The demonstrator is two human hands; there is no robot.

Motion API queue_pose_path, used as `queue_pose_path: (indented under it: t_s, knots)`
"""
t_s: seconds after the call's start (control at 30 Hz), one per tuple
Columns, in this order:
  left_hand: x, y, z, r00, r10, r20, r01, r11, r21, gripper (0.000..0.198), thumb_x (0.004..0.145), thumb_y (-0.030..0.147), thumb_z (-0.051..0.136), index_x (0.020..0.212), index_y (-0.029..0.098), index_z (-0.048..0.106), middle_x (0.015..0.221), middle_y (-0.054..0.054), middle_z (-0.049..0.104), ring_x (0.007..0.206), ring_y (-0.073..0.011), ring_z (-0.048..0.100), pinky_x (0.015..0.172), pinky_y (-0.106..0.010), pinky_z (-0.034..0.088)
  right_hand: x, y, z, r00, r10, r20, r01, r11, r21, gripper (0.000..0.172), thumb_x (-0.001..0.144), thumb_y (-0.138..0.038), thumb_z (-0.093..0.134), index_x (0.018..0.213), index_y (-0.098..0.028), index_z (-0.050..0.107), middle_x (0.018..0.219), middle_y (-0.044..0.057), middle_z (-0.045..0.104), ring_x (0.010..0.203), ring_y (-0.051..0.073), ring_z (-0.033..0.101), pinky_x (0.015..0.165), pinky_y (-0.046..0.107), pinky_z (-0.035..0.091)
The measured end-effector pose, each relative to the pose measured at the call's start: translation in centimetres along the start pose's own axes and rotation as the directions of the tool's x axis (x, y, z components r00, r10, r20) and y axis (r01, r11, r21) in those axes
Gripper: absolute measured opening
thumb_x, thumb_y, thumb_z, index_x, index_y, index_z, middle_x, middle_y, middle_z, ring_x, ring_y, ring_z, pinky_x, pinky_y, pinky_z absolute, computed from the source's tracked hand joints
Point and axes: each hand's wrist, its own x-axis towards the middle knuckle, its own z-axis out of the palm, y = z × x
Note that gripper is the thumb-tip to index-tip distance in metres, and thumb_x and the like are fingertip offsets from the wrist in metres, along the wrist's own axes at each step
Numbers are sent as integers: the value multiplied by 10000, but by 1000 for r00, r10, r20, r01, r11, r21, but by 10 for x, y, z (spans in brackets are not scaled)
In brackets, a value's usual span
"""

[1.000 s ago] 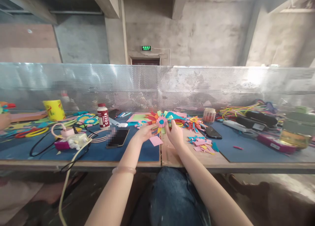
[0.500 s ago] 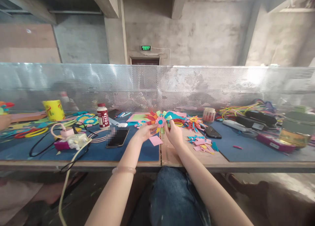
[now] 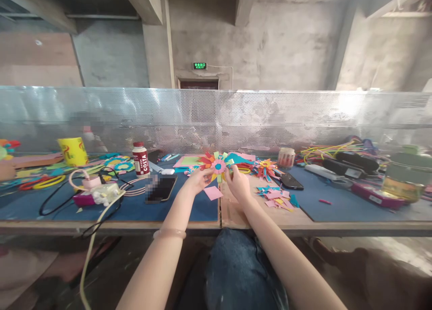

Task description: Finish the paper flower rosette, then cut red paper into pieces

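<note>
Both my hands hold a multicoloured paper flower (image 3: 218, 164) with a pink and blue centre, just above the table. My left hand (image 3: 198, 181) pinches its left petals with closed fingers. My right hand (image 3: 238, 184) grips its right side, fingers closed on the petals. A loose pink paper square (image 3: 213, 193) lies on the blue mat (image 3: 189, 206) under my hands. A second finished paper flower (image 3: 266, 168) sits to the right, with a heap of pink and blue paper scraps (image 3: 278, 199) nearer me.
A phone (image 3: 161, 188), a brown bottle (image 3: 141, 159), a yellow cup (image 3: 73, 150) and tangled cables (image 3: 97, 193) lie to the left. Another phone (image 3: 290, 181), a tape roll (image 3: 286, 157), coloured strips (image 3: 332, 150) and boxes fill the right. A perforated metal screen (image 3: 216, 116) backs the table.
The flower and both hands have shifted slightly left and up; the fingers have moved along the petals. The view has drifted a little.
</note>
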Motion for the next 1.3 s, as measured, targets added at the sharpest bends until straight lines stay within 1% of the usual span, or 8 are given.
queue_pose_path:
  t_s: [0.13,0.37,0.57,0.93,1.13,1.3]
  knots:
    - [1,2,1,1000,-23,-14,23,1000,6,123,608,121,717,682,143,621,632,-8,639,546,-95,566,496,-205,365,0,0,0,1000,-11,6,11,1000,-7,248,878,-392,365,884,-195,516,525,-20,575,468,137,542,441,217,194]
    - [1,3,1,999,-25,-20,25,1000,0,139,599,146,721,693,155,621,641,-9,642,549,-98,563,507,-212,364,0,1,2,1000,-22,21,22,1000,-12,256,880,-401,355,901,-198,511,533,-19,581,472,140,550,442,216,196]
    - [2,2,-1,999,-30,-23,30,1000,-3,152,578,138,727,657,163,599,640,9,634,549,-93,563,506,-213,364,0,1,2,999,-26,34,26,1000,-11,257,879,-396,358,899,-195,517,545,-17,587,482,140,554,447,219,205]
    - [-1,3,2,999,-21,-34,22,1000,10,153,583,125,714,686,163,607,646,11,634,547,-90,565,504,-211,366,0,2,1,998,-33,46,34,999,-4,248,874,-392,371,903,-193,517,546,-13,587,480,139,550,447,213,221]
    - [0,2,1,1000,-7,-18,7,1000,3,129,602,118,704,678,162,610,640,9,636,556,-90,571,493,-206,366,0,1,0,998,-35,47,34,999,10,249,870,-390,378,916,-190,520,554,-10,590,497,146,558,454,214,226]
    - [-1,1,2,1000,11,9,-11,1000,-2,115,612,118,707,670,156,615,656,-4,650,581,-98,588,506,-203,392,0,1,0,999,-19,27,18,1000,25,245,869,-392,378,908,-195,518,528,-25,556,474,140,531,453,218,221]
